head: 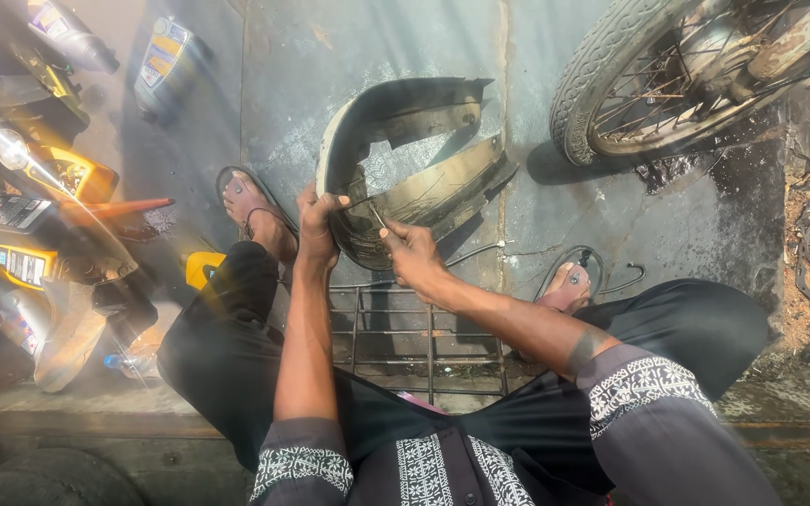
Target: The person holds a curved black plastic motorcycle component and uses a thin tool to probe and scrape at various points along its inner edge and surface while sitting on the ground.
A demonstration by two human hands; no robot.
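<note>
Nearest, both forearms reach out from patterned cuffs over a metal drain grate point(396, 342) set in the concrete floor point(611, 225). The right hand point(412, 255) has its grip pinched together on a thin metal wire point(374, 214), wrist bent inward, knuckles up. The left hand point(317, 225) has its grip clamped on the near rim of the curved, muddy mudguard point(405, 155), thumb along the edge, arm nearly straight. The mudguard lies on the floor just beyond the hands, between the sandalled feet. I judge the work goes best with the left hand bracing the rim firmly while the right keeps the wire taut and short. Far right stands a spoked wheel point(649, 84); far left, oil bottles point(166, 56).
</note>
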